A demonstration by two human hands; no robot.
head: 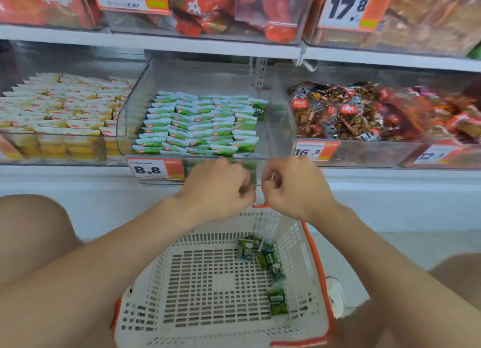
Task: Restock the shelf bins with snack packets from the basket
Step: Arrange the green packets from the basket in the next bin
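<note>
Shop aisle, white shelves, clear snack bins, orange price tags, shopping basket

- The left hand and right hand, at mid-frame, are bare.
- The left forearm and right forearm are bare from wrist to the bottom edge of the frame.
- The left knee, at the left edge, and right knee, lower right, are bare.
- Right of bottom centre is a white shoe (only partly seen, blurred).

Left hand, right hand: curled fingers hide any grip. Basket cut by bottom edge.
</note>
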